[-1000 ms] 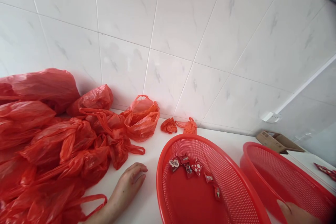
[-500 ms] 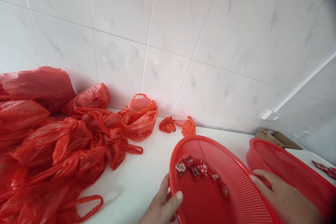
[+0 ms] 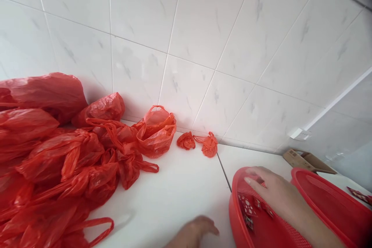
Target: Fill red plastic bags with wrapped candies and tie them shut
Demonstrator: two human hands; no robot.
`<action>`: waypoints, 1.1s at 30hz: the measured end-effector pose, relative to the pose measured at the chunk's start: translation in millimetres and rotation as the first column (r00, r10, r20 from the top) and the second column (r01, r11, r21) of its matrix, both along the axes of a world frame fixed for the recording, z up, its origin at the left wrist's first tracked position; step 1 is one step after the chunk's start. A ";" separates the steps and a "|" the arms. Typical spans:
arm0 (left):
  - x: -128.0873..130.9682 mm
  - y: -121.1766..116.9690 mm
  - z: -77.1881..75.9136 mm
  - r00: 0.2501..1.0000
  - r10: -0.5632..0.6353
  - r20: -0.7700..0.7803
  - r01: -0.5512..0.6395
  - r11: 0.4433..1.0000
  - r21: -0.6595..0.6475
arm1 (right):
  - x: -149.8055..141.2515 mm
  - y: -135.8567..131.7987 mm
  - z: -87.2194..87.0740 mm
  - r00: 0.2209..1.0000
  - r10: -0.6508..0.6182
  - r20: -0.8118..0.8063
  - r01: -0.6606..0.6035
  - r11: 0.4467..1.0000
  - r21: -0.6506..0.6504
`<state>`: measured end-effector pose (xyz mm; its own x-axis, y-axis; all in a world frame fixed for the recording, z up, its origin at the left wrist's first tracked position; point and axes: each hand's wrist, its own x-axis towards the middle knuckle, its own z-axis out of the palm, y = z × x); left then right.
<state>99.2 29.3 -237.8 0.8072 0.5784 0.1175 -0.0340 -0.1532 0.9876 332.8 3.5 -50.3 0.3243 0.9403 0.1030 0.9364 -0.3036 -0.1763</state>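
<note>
Basket shifted right since the last frame: red mesh basket [image 3: 234, 217] now sits low right, cut off by the frame bottom. Left hand [image 3: 193, 233] is off its rim and down on the white counter [image 3: 180, 197], near the basket, not touching it. Left fingers are lightly curled, nothing held.

Right hand [image 3: 279, 193] has moved across and now lies over the basket's far side, fingers nearly straight and close together, tips over the mesh near the rim. No clear grip, though a small dark bit shows by the fingers; cannot tell if it is held or lying in the basket.

Wrapped candies [image 3: 247, 205] lie in the basket under the right hand, partly hidden by it. Second red basket [image 3: 325, 197] sits just right of the first; cannot tell if they touch. Loose candy wrappers [image 3: 360, 195] at far right edge.

Left side: heap of red plastic bags [image 3: 49, 162] against the tiled wall [image 3: 203, 27]. Next along, a red bag with handles [image 3: 155, 133] stands open, then two small crumpled red bags [image 3: 186, 140] by the wall. Cardboard piece [image 3: 308, 161] behind the second basket.
</note>
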 end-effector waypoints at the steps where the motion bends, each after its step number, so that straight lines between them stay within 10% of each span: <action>1: -7.0 9.2 -0.1 0.994 0.111 -0.008 -0.110 0.993 0.051 | -8.9 10.0 0.7 0.999 0.054 0.006 -0.054 0.999 0.001; 6: -35.4 48.0 -0.4 0.804 0.594 -0.017 -0.585 0.797 0.148 | -53.2 88.5 -6.9 0.958 0.287 0.021 -0.284 0.954 -0.100; 16: -50.7 83.3 -3.2 0.656 0.754 0.038 -0.753 0.651 0.096 | -104.6 232.3 -95.8 0.987 0.130 -0.097 -0.136 0.989 -0.060; 24: -57.0 96.6 -3.6 0.519 0.848 0.109 -0.840 0.529 -0.117 | -157.2 175.1 -173.5 0.953 0.208 -0.219 -0.134 0.940 0.312; 33: -61.3 99.8 4.3 0.634 0.742 0.221 -0.643 0.663 -0.383 | -160.5 68.8 -184.4 0.853 0.464 -0.240 -0.304 0.814 0.494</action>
<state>38.0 129.2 -233.5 0.0889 0.9941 0.0623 -0.3478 -0.0276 0.9372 172.3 72.3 -234.7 0.0347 0.8803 0.4731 0.8158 0.2485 -0.5222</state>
